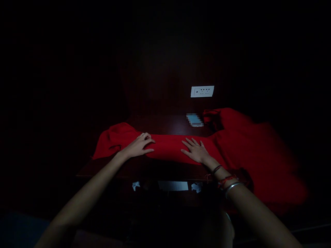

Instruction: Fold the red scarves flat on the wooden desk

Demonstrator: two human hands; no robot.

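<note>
A long red cloth (165, 146) lies across the dark tabletop, flat in its middle and bunched at its left end. My left hand (141, 144) rests on the cloth left of the middle, with its fingers apart and a ring on one finger. On the right part of the flat strip, my right hand (196, 151) lies palm down with its fingers spread. Bracelets circle the right wrist. Neither hand grips the fabric.
More red fabric (258, 155) is heaped at the right and hangs past the table. A blurred pale flat object (194, 120) lies behind the cloth. A white socket plate (202, 91) is on the back wall. Pale items (173, 186) show below the dark table edge (124, 177).
</note>
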